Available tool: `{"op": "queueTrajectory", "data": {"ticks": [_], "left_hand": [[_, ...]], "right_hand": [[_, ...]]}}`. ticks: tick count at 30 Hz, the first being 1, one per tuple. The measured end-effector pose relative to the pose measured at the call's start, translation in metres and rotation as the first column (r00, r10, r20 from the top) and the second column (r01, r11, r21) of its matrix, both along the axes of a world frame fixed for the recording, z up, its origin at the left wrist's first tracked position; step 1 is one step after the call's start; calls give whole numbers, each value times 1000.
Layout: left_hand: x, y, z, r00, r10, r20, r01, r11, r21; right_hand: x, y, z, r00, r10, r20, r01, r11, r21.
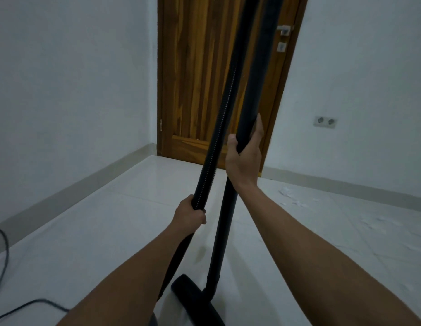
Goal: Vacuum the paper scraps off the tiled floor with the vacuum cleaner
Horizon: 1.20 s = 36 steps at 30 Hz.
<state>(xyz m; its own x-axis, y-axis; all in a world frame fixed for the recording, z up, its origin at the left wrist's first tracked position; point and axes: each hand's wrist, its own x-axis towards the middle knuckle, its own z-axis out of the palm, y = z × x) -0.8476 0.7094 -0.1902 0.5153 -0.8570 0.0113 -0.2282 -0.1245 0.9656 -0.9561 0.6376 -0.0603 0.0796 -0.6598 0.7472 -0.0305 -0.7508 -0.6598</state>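
Wand upright, scraps not touched yet

Your right hand (244, 156) grips the wand (259, 78), left hand (189, 214) holds the hose (222, 118) aside, probably to avoid tangling; paper scraps (296, 198) sit far right on the tiled floor (110, 220).

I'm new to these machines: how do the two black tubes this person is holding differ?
The hose is ribbed and thinner; the wand is smooth and thicker. The left hand grips the hose lower down; the right hand grips the wand higher up. The wand meets the floor head; the hose disappears behind the left forearm. Both are black and lean alike.
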Motion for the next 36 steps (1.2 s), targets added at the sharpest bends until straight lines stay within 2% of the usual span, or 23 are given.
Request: {"op": "queueTrajectory", "data": {"ticks": [7,14,24,30,36], "left_hand": [[17,-27,55,999,4,-37,-8,995,-101],[12,-61,170,994,-83,-75,66,975,-212],[31,-94,344,990,-61,-126,51,996,-78],[32,-96,423,993,-63,-102,63,998,1],[38,-89,486,981,-175,81,176,984,-2]], "right_hand": [[9,-12,58,997,-25,78,21,998,52],[10,0,136,993,17,113,-24,998,66],[-8,17,252,998,55,-25,-44,951,306],[-17,31,286,980,142,-140,-40,827,561],[-28,37,317,961,172,-219,50,667,743]]}}
